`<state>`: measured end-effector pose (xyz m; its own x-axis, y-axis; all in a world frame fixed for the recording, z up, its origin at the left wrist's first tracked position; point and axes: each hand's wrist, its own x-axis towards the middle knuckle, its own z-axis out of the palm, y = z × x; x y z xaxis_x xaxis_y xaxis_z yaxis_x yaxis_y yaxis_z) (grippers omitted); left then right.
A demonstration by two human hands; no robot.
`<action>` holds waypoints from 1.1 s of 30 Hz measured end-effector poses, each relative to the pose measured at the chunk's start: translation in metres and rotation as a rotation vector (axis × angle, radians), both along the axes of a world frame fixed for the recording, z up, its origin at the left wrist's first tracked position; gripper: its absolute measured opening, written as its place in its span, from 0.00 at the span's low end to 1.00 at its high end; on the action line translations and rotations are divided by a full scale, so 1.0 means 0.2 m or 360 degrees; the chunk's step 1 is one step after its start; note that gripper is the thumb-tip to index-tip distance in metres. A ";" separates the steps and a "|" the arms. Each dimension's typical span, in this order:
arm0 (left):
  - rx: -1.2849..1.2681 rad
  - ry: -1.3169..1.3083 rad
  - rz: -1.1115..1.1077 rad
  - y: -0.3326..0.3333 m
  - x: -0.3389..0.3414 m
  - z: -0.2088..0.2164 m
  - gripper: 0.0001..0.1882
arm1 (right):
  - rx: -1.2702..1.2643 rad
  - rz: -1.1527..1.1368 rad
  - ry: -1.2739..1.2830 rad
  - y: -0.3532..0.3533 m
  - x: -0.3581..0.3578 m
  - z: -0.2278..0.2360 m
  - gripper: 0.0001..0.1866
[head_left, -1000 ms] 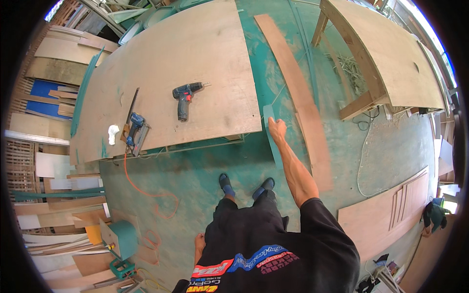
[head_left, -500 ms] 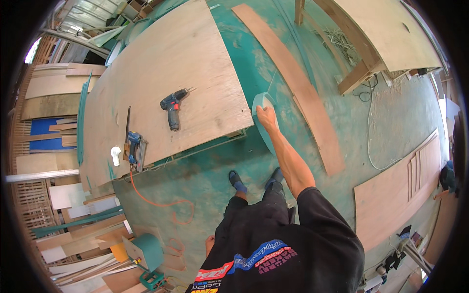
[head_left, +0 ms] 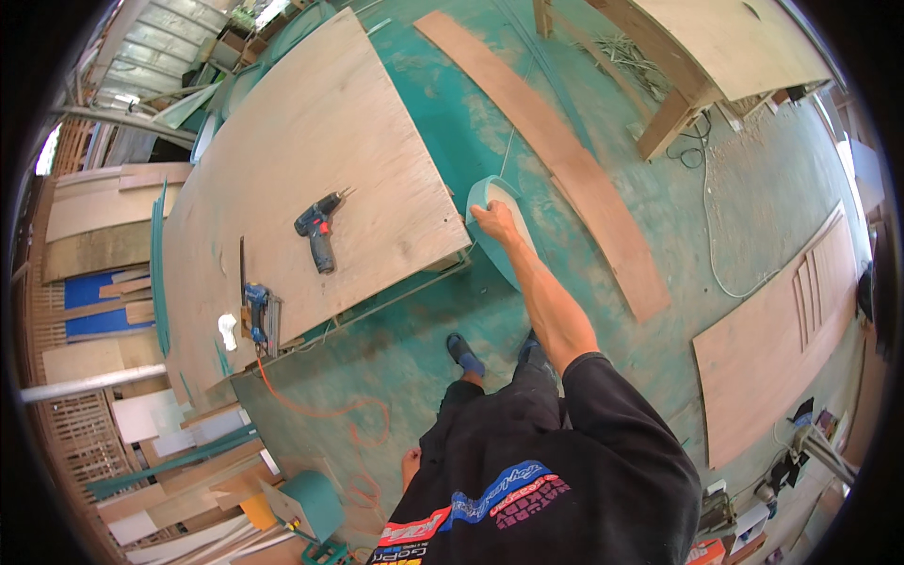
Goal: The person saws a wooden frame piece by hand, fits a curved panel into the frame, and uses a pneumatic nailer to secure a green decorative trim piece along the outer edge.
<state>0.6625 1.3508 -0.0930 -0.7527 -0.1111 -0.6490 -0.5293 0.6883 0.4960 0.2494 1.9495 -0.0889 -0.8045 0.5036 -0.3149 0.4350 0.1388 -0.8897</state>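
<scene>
My right hand point(head_left: 496, 223) is closed on the rim of a rounded teal-edged piece point(head_left: 477, 201) with a pale inner face, beside the near right corner of the plywood-topped table point(head_left: 367, 155). Most of that piece's lower part is behind my forearm. Low at my left side, my left hand point(head_left: 411, 465) shows only in part, by my dark clothes; its fingers are hidden. On the tabletop lies a blue and black cordless drill point(head_left: 318, 232) with a bit in it. A blue nail gun point(head_left: 260, 315) with an orange hose rests at the table's near left edge.
A long brown plywood strip point(head_left: 556, 160) lies on the green-stained floor to the right. Beyond it stands a wooden workbench point(head_left: 678, 104). A plywood sheet point(head_left: 763, 358) with thin strips on it is at the far right. Stacked boards point(head_left: 179, 471) line the left side.
The whole view has tilted and shifted slightly. My right hand still grips the teal-edged piece by the table corner, and a little more of my left hand shows. The tools have stayed put.
</scene>
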 end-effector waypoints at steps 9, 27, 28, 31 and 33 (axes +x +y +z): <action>-0.0007 -0.0165 -0.0224 0.08 -0.11 0.11 0.12 | 0.0053 -0.0199 -0.0137 -0.08 0.01 -0.05 0.31; -0.0118 -0.0129 -0.0198 0.06 -0.18 0.03 0.11 | 0.0188 0.1407 -0.1729 -0.10 2.11 -0.93 0.27; -0.0104 -0.0133 -0.0265 0.05 -0.20 0.03 0.11 | 0.0170 0.1211 -0.1653 -0.10 2.18 -0.91 0.26; -0.0063 -0.0085 -0.0580 0.01 -0.37 -0.02 0.11 | 0.0027 0.0726 -0.1526 -0.09 2.42 -0.89 0.23; -0.0007 0.0071 -0.0807 -0.05 -0.45 -0.04 0.11 | 0.0084 0.0498 -0.1262 -0.05 2.40 -0.90 0.21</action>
<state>0.5717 1.3402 -0.1001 -0.7395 0.2727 -0.6155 -0.1065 0.8554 0.5070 0.7285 1.9402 -0.2682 -0.4607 0.3248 -0.8260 0.8612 0.3889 -0.3274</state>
